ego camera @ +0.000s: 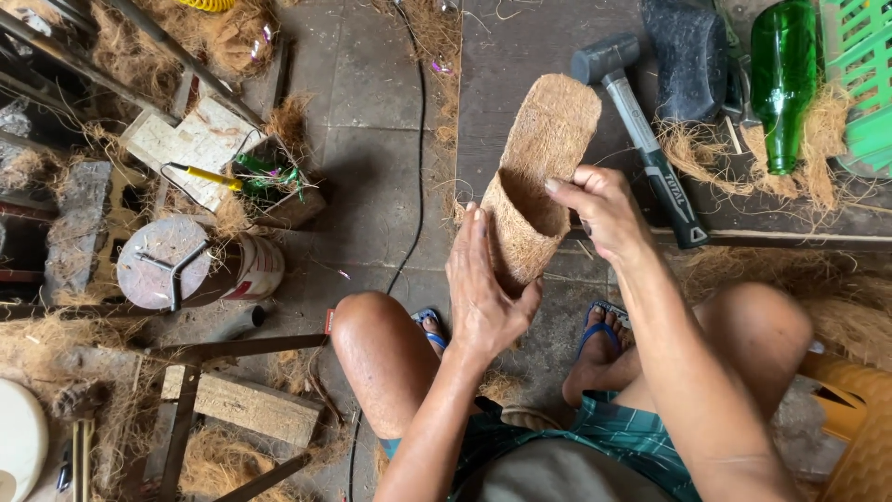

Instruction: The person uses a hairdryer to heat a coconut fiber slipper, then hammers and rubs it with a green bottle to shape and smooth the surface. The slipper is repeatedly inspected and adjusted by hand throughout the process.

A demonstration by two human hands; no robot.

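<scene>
Head view showed the left hand (pixel 483 293) cupping and the right hand (pixel 599 209) pinching a coir-fibre slipper (pixel 544 177), sole and toe band already shaped, above the surface edge beside a hammer (pixel 641 139).

Hammer (pixel 641 139) with grey head and dark grip lies on a dark board (pixel 520 56), handle pointing toward the near edge. Green glass bottle (pixel 782 79) beside it, neck down, resting on loose brown fibre (pixel 743 158). Black rubber piece (pixel 689 56) between hammer and bottle. Green plastic crate (pixel 864 84) at far right edge. Black cable (pixel 415 158) runs across the concrete floor. Round grey stand (pixel 163 262) and a screwdriver with yellow handle (pixel 206 176) at left. Yellow chair (pixel 859 437) lower right.
</scene>
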